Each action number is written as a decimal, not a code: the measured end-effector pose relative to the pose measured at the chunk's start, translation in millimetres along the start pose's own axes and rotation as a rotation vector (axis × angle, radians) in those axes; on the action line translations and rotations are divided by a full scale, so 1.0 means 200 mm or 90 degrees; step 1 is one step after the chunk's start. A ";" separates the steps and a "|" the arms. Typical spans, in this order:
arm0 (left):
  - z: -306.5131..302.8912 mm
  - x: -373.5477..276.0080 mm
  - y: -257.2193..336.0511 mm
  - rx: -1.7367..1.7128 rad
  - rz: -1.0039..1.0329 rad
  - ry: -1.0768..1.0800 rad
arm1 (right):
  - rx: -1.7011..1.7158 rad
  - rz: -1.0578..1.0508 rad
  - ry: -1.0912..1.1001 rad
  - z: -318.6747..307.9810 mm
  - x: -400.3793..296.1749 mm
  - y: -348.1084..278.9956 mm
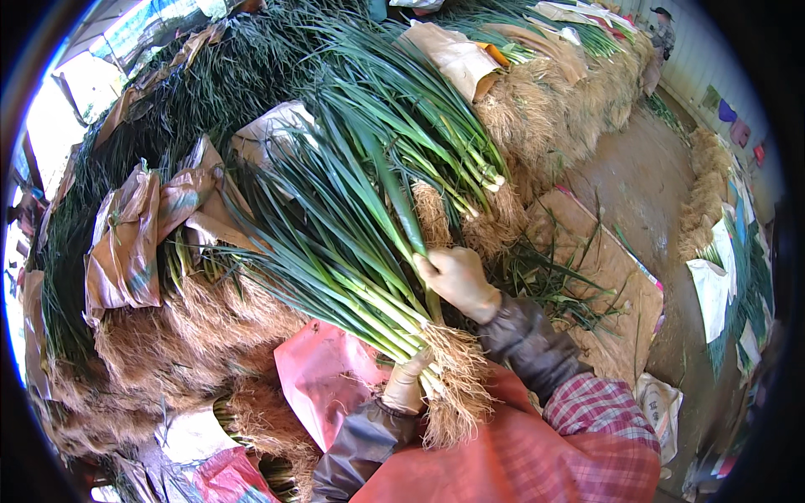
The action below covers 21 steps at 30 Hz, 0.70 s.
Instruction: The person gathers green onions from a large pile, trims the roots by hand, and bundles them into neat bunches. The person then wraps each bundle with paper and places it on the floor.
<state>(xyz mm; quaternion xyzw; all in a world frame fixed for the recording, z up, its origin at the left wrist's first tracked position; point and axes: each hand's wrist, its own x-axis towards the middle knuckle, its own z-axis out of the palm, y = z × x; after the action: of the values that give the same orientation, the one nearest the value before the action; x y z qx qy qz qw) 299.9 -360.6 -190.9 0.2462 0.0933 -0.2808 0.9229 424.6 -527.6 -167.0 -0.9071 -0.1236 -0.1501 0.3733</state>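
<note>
Gloved, my left hand (405, 385) is wrapped around the lower stems of a bundle of leek-like allium plants (352, 276). The bundle lies slantwise across my lap, its leaves fanning to the upper left. Its pale fibrous roots (456, 377) hang over the left wrist side, against my red apron (478, 453). My right hand (460, 283), also gloved, sits just above the roots on the right and pinches a long green stalk (402, 210) between thumb and fingers. Part of that stalk's lower end is hidden behind the bundle and hand.
More allium bunches (440, 144) lie just beyond. Stacked bunches with roots outward (201, 314) bank up on the left, partly under brown paper sacking (129, 245). Loose leaf trimmings (560, 276) litter a flattened sack (604, 270) at right. A person (660, 44) stands far right by the wall.
</note>
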 end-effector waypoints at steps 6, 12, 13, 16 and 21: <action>0.06 0.03 -0.03 -0.103 -0.005 0.001 | 0.188 -0.061 0.041 -0.28 -0.30 -0.17; 0.08 0.04 -0.03 -0.098 0.001 -0.025 | -0.022 -0.384 0.132 -0.32 -0.24 -0.22; 0.07 0.04 -0.03 -0.093 -0.017 -0.033 | 0.021 -0.345 0.133 -0.30 -0.21 -0.21; 0.01 0.04 -0.03 -0.030 -0.002 -0.018 | 0.587 0.030 -0.070 -0.22 -0.19 -0.18; -0.06 0.07 -0.07 0.031 0.080 0.018 | 0.793 0.446 -0.097 -0.15 -0.20 -0.12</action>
<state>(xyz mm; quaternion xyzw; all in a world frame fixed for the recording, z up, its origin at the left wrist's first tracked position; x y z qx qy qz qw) 304.0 -371.6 -211.0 0.2780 0.0835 -0.2208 0.9311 374.3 -536.4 -145.3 -0.5197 0.0862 0.1406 0.8383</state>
